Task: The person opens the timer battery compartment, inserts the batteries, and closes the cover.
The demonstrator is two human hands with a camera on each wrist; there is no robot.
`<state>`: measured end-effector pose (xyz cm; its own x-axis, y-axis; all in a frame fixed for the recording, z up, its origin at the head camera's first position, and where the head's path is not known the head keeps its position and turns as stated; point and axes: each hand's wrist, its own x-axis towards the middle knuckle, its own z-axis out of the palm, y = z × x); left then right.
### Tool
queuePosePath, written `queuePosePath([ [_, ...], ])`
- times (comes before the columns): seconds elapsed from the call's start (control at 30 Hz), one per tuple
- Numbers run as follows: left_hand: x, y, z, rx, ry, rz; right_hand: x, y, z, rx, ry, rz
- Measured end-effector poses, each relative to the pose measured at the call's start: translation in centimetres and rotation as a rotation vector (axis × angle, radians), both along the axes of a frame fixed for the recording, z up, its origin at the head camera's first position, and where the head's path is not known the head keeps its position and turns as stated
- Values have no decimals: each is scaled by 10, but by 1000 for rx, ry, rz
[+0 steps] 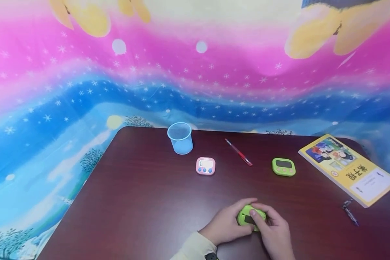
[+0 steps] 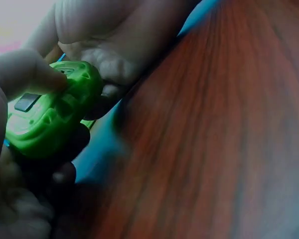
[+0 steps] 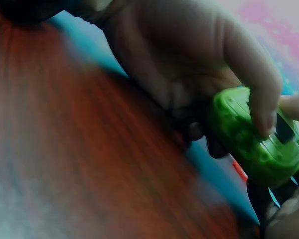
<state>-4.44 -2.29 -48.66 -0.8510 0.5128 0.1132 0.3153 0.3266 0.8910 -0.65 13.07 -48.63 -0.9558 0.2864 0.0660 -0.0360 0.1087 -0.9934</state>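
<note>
Both hands hold a green digital timer (image 1: pixel 244 213) low over the front of the table, its back turned up with a dark rectangular patch showing. My left hand (image 1: pixel 225 222) grips its left side, thumb along the near edge. From the right, my right hand (image 1: pixel 276 233) holds it with the thumb laid across the back. Both wrist views show thumbs on the green casing (image 2: pixel 42 132), and its underside is hidden by fingers. Beyond the hands lie a pink-and-white timer (image 1: pixel 205 166) and a second green timer (image 1: pixel 283 167), both with screens up.
A light-blue mesh cup (image 1: pixel 183 144) stands at the table's back edge. A red pen (image 1: pixel 238 152) lies right of it. At the right are a yellow book (image 1: pixel 349 169) and a dark, clear-barrelled pen (image 1: pixel 350 213). A patterned cloth (image 1: pixel 195 72) hangs behind the table (image 1: pixel 133 202).
</note>
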Motion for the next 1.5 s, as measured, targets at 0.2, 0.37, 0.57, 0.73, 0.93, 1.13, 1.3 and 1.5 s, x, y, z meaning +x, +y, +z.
queuePosePath([
  [0.2,3,4,1,181,-192,-4,2,2,1,19,-59,30],
  [0.37,1,5,2,305,-330,-7,-2,1,3,-33,-29,36],
  [0.57,-1,9,-2,311,-261,48,-6,-1,3,5,-10,24],
  [0.73,0,8,-4,164,-159,105,-7,-6,1,40,-29,11],
  [0.93,2,8,-3,167,-175,137,-7,-1,-1,66,-7,5],
  [1.13,8,9,-8,285,-273,66,-2,5,-3,-25,51,-73],
  [1.3,7,4,-10,281,-292,42,-1,11,-4,-113,-2,-144],
  [1.5,1,-2,-6,415,-337,41,-10,29,3,-161,-46,-192],
])
